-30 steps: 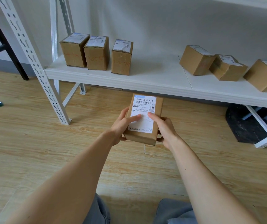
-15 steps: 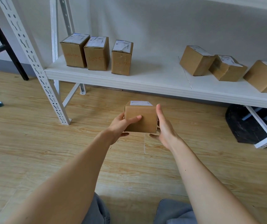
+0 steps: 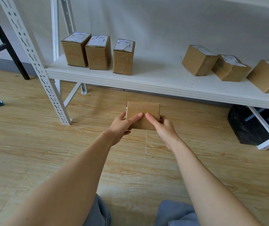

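A small brown cardboard box (image 3: 144, 110) hangs in the air in front of the low white shelf (image 3: 146, 82), above the wooden floor. My left hand (image 3: 122, 126) grips its left side with the thumb laid across the plain face turned to me. My right hand (image 3: 163, 128) grips its right side the same way, its fingers curled behind. The box's white label is hidden from view.
Three labelled boxes (image 3: 97, 53) stand upright in a row at the shelf's left end. Three more boxes (image 3: 229, 67) lie askew at its right end. A white slotted upright (image 3: 37, 62) stands left of my hands. A black object (image 3: 244, 126) lies under the shelf at right.
Both hands have rolled the box: the labelled face that was toward me went up and out of sight, and a plain brown face is toward me now. Both thumbs now meet on it.
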